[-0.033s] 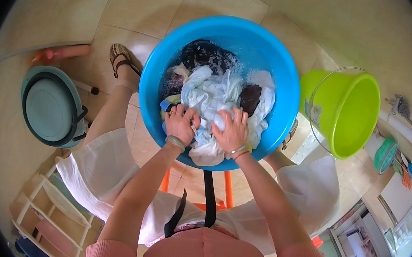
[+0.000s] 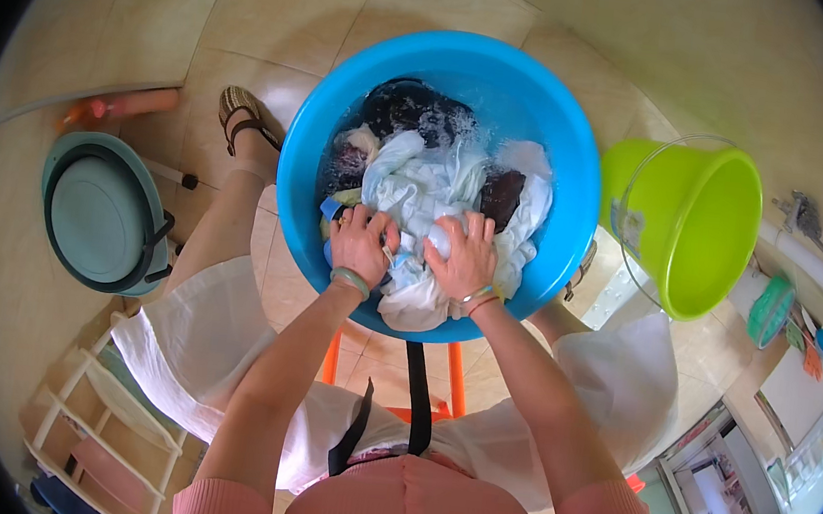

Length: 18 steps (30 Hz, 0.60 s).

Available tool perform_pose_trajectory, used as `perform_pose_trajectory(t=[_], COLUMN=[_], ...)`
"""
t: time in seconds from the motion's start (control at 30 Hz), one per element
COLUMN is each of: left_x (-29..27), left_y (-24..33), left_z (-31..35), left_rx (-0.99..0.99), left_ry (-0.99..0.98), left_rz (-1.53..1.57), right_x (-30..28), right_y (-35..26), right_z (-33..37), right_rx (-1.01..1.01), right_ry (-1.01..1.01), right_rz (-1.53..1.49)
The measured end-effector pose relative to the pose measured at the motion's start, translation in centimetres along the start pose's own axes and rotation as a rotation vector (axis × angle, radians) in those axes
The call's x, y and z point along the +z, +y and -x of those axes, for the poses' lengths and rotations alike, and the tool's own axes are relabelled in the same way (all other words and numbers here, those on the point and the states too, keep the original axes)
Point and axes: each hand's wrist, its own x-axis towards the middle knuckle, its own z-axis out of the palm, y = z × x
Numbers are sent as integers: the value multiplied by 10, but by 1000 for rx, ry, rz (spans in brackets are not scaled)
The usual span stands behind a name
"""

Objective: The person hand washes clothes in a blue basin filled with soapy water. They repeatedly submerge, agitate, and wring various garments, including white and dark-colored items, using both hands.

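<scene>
A big round blue basin (image 2: 573, 174) holds water and a heap of wet laundry. White cloth (image 2: 409, 182) lies bunched in its middle. Behind that floats a dark garment (image 2: 407, 111), and a dark brown piece of cloth (image 2: 501, 196) sits at the right. My left hand (image 2: 361, 245) rests at the near side of the heap, fingers curled into the white cloth beside a bit of blue fabric. With bent fingers, my right hand (image 2: 467, 258) grips a bulging wad of the same white cloth. The fingertips of both hands are partly hidden in the folds.
A lime green bucket (image 2: 646, 171) with a wire handle stands at the right. On the left is a grey-green folding tub (image 2: 100, 214), with a white rack (image 2: 108, 426) nearer me. Orange stool legs (image 2: 459, 377) show below the basin, on a tiled floor.
</scene>
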Motion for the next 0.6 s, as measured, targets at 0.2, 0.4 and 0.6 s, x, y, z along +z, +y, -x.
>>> perform_pose_trajectory(t=[0.2,0.4,0.6], left_x=[20,-2,9], left_y=[-28,-12,12], left_z=[-33,-49,-140], left_rx=[14,20,151], left_ry=[23,-19,-107], left_rz=[102,-75,123], right_x=[20,-32,-21], right_y=[12,25,128], right_z=[-28,-77,-132], right_rx=[14,260,121], right_ry=[7,-412,-87], right_rz=[29,-83,360])
